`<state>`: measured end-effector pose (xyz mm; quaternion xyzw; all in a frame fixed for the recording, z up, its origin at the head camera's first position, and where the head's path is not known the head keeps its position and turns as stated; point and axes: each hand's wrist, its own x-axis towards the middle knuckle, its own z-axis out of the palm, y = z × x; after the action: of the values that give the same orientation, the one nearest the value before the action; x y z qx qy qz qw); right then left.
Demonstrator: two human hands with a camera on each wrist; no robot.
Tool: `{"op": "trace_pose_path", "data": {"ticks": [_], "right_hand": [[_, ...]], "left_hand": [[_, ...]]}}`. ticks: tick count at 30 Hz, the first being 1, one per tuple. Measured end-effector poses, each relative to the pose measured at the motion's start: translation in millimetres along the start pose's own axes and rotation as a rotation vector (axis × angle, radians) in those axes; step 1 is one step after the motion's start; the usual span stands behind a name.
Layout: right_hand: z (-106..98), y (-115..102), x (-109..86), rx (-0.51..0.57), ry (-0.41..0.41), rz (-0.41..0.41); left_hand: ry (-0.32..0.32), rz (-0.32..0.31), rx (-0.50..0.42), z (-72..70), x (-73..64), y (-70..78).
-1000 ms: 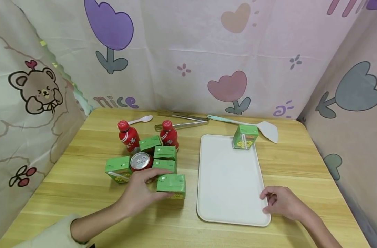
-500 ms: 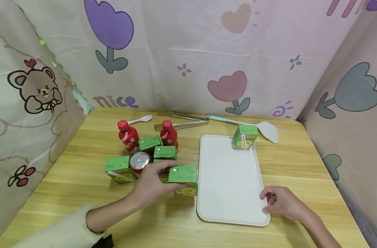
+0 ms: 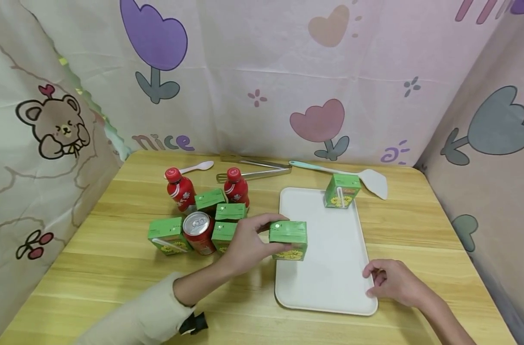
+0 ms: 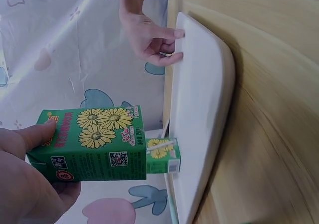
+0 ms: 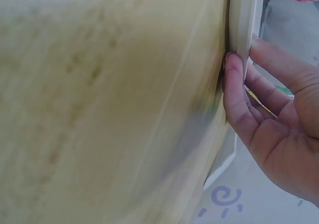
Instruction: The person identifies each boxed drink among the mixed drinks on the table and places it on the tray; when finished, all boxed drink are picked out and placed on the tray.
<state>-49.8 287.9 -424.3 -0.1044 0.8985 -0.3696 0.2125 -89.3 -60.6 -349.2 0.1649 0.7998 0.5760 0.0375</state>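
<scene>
My left hand [image 3: 250,247] grips a green drink carton [image 3: 289,242] with yellow flowers, thumb on one side and fingers on the other. It holds this carton upright over the left part of a white tray [image 3: 322,282]; in the left wrist view the carton's base [image 4: 142,149] shows apart from the tray surface. At the tray's right edge, my right hand [image 3: 393,283] pinches the rim between thumb and fingers, as the right wrist view shows close up [image 5: 279,119]. Another green carton [image 3: 342,191] with a white straw stands at the tray's far right corner.
Left of the tray stand several green cartons [image 3: 231,212], a red can [image 3: 199,230] and two red bottles [image 3: 181,191]. Along the back lie a pale spoon [image 3: 203,166], metal tongs [image 3: 266,173] and a white spatula [image 3: 374,183] with a mint handle. A printed cloth hangs behind.
My left hand has carried the green carton rightward from beside the cluster to over the tray's left part. The right hand has stayed at the tray's rim.
</scene>
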Motion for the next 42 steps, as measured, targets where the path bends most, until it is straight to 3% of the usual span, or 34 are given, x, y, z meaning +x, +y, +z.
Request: {"op": "trace_pose_path", "data": {"ticks": [9,19,29,38,42], "right_hand": [[0.4,-1.3,0.2,-0.001,0.002,-0.004],[-0.6,-0.7,-0.7,-0.019,0.018,-0.001],[-1.8,0.4,-0.4,-0.023,0.007,0.006],[-2.2,-0.1,-0.6,-0.017,-0.021,0.044],[-3.1,-0.9,0.5,-0.030,-0.021,0.050]], "left_hand": [[-0.040,-0.051,-0.010,19.6,17.1,2.1],[-0.080,0.007,-0.047,55.6,39.9,2.8],[-0.072,0.094,-0.056,86.5,65.1,5.8],[-0.120,-0.016,-0.131,111.1,90.5,-0.7],[-0.103,-0.028,-0.133,119.0,101.0,-3.7]]}}
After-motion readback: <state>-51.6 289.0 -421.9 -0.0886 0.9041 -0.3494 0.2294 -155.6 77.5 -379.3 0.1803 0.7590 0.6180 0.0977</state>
